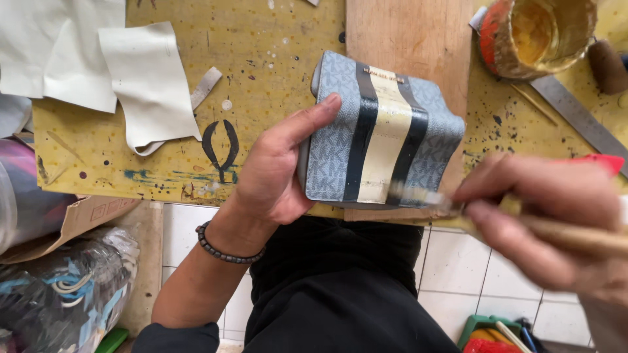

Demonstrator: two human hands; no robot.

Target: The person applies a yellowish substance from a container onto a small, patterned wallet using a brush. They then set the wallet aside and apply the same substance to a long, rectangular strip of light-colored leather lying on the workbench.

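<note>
Grey patterned material, crossed by dark stripes and a cream centre band, covers the wallet (383, 147) that is being held up over the near edge of the yellow, paint-flecked surface (275, 59). It is being gripped along its left side by the left hand (278, 173), with the thumb laid across the front near the top corner. A brush (425, 198) is being pinched in the closed right hand (543, 216), blurred by movement, and its bristles are being laid against the lower end of the cream band.

To judge by the pictures, the step would be done best if the wallet is being kept steady and tilted towards the eye, while thin strokes are being drawn along the band, not across it, so that the dark stripes beside it are being left clean. A stained tin (536, 33) is standing at the far right, beside a metal ruler (579, 114); cream offcuts (147, 85) are lying to the left.
</note>
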